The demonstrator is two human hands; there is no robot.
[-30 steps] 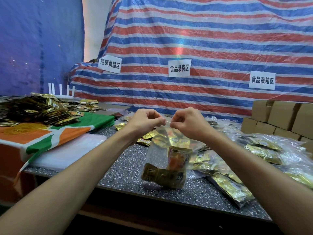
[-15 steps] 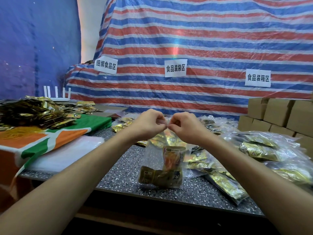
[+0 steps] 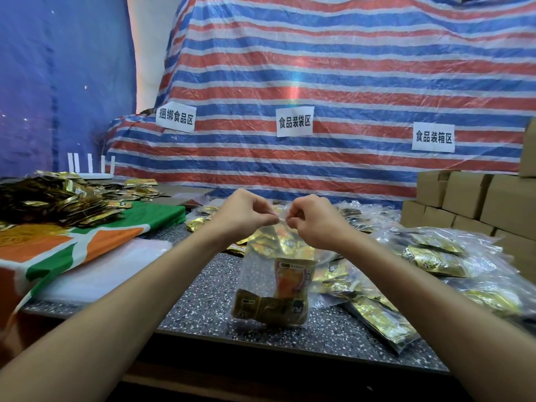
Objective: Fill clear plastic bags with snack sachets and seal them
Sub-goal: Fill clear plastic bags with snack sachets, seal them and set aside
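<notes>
Left hand [image 3: 246, 219] and right hand [image 3: 314, 220] at centre, fingers curled, knuckles nearly meeting, each pinching the top edge of a clear plastic bag [image 3: 255, 268]. Bag thin and crinkly, hanging over the near part of the counter [image 3: 197, 309], with glossy gold sachets [image 3: 269, 310] slumped at its bottom. Counter is dark, speckled. Right: heap of filled bags [image 3: 435, 256]; plain cardboard boxes [image 3: 464, 198] far right. Left: loose sachet pile [image 3: 52, 201] on green-orange-white cloth [image 3: 87, 245]. Far: red-blue-white striped tarp [image 3: 319, 68].

Sachets [image 3: 55, 201] left, filled bags [image 3: 435, 256] right, boxes [image 3: 470, 195] seemingly behind them.
</notes>
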